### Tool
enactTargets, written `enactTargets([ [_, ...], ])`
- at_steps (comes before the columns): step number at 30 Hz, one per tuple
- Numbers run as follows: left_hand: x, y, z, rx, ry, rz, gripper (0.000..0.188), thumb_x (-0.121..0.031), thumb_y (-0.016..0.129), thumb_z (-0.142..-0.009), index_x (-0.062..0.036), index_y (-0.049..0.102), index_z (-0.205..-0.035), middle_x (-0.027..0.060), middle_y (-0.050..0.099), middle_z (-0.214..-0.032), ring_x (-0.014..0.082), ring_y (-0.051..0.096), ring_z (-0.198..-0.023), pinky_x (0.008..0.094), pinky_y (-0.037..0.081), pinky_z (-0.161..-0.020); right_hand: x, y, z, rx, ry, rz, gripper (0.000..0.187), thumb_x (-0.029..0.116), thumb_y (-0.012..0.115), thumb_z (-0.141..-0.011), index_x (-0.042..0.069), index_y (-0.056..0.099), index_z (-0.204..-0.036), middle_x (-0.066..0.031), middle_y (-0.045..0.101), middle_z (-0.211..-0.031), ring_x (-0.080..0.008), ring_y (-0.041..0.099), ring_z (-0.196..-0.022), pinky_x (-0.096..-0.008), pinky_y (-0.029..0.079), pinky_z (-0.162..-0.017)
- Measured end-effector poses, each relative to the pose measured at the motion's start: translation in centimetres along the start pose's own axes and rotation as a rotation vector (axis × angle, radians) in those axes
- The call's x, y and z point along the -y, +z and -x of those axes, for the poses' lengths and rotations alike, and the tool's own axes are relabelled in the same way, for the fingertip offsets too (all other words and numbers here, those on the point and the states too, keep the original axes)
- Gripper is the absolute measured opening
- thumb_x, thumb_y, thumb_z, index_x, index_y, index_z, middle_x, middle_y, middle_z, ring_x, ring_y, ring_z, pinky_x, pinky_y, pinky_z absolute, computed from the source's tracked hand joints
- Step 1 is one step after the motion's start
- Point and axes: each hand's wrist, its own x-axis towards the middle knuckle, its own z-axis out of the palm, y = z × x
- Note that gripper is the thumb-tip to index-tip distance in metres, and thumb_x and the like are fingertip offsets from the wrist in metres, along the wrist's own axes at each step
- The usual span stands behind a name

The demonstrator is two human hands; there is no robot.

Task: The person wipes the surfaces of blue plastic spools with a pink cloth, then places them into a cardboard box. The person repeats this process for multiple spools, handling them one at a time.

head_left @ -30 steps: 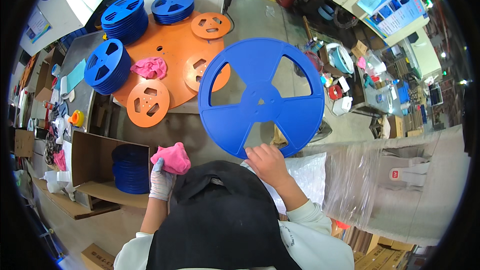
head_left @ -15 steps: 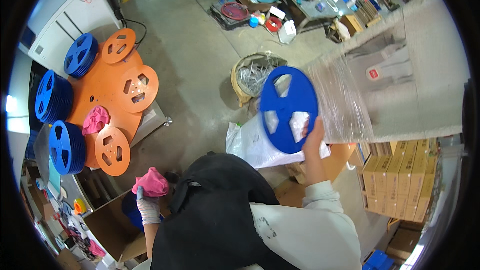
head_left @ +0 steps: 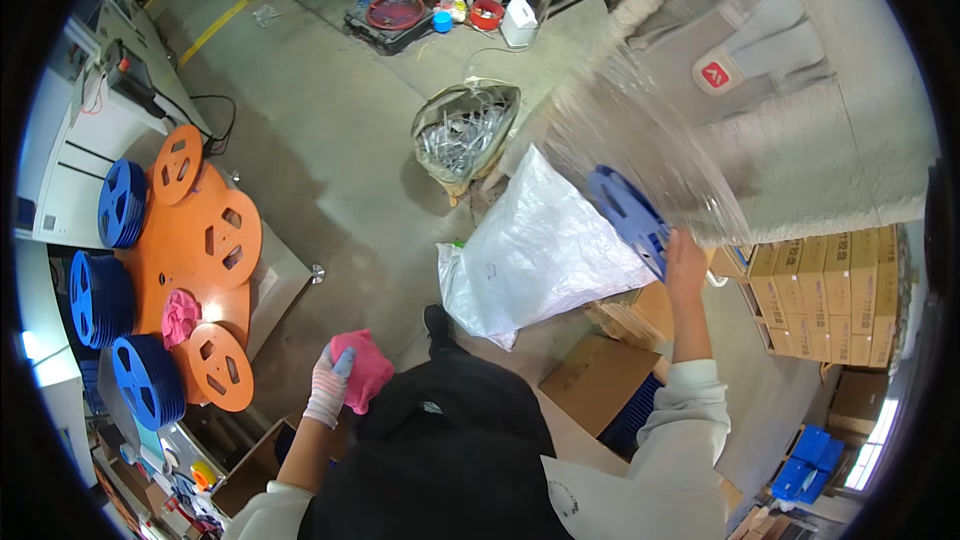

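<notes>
My right hand (head_left: 684, 258) grips a blue plastic reel (head_left: 626, 216) by its lower edge, held out to the right beside a clear plastic wrap (head_left: 650, 140) and above a white sack (head_left: 540, 252). My left hand (head_left: 330, 380), in a white glove, clutches a pink cloth (head_left: 366, 368) low at my left side. My dark clothing fills the bottom middle of the view.
A table (head_left: 285, 280) at the left carries orange reels (head_left: 205, 240), blue reel stacks (head_left: 122, 202) and another pink cloth (head_left: 180, 315). Brown cartons (head_left: 835, 290) stand at the right, a cardboard box (head_left: 600, 375) below them. A bag of metal scrap (head_left: 465, 130) sits on the concrete floor.
I have turned away from the reel table to the right. The blue reel has swung from in front of me toward the plastic wrap, now seen nearly edge-on. The pink cloth stays in my left hand.
</notes>
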Motion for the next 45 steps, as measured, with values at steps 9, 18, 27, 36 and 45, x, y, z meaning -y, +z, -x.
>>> enactTargets([
  [9, -12.2, 19.7, -9.1, 0.578, 0.098, -1.181, 0.060, -0.040, 0.040, -0.100, -0.0167, 0.027, -0.154, 0.0278, 0.067, -0.107, 0.0437, 0.064, -0.100, 0.0477, 0.051, -0.089, -0.3, -2.2, -1.8, 0.346, -0.061, -0.408, 0.032, 0.030, 0.050, -0.101, 0.001, 0.060, -0.092, -0.0182, 0.060, -0.070, -0.0336, 0.057, -0.063, -0.0396, 0.047, -0.064],
  [18, -10.8, 43.1, -20.2, 0.816, 0.376, -1.536, 0.032, -0.027, 0.063, -0.085, -0.0096, 0.070, -0.111, 0.0146, 0.073, -0.090, 0.0333, 0.071, -0.088, 0.0460, 0.056, -0.073, -3.3, -0.2, -4.6, 0.586, 0.084, -0.554, 0.042, 0.034, 0.047, -0.104, 0.003, 0.052, -0.077, -0.0065, 0.053, -0.060, -0.0163, 0.049, -0.056, -0.0315, 0.042, -0.058],
  [27, -6.6, 41.7, -20.0, 0.791, 0.374, -1.647, 0.030, -0.016, 0.067, -0.082, -0.0068, 0.069, -0.110, 0.0138, 0.074, -0.090, 0.0332, 0.072, -0.090, 0.0470, 0.057, -0.071, -0.5, 7.2, -10.7, 0.435, -0.207, -0.185, 0.046, 0.043, 0.045, -0.101, 0.003, 0.062, -0.088, -0.0236, 0.064, -0.075, -0.0455, 0.061, -0.074, -0.0532, 0.046, -0.068],
  [36, -9.1, 28.6, -15.3, 0.774, 0.228, -1.219, 0.054, -0.040, 0.056, -0.093, -0.0139, 0.050, -0.139, 0.0175, 0.073, -0.099, 0.0363, 0.069, -0.092, 0.0475, 0.054, -0.081, 0.8, 25.7, -0.6, 0.598, -0.328, 0.062, 0.043, 0.031, 0.053, -0.095, 0.014, 0.054, -0.135, -0.0183, 0.055, -0.135, -0.0348, 0.050, -0.126, -0.0502, 0.043, -0.101],
  [45, -5.7, 0.6, -3.5, 0.242, -0.113, 0.627, 0.049, -0.037, 0.065, -0.094, -0.0062, 0.058, -0.132, 0.0093, 0.064, -0.125, 0.0204, 0.059, -0.117, 0.0368, 0.045, -0.103, 11.2, 24.9, 12.3, 0.363, -0.308, -0.373, 0.058, 0.028, 0.054, -0.099, 0.001, 0.038, -0.148, -0.0229, 0.035, -0.154, -0.0379, 0.036, -0.140, -0.0478, 0.026, -0.116],
])
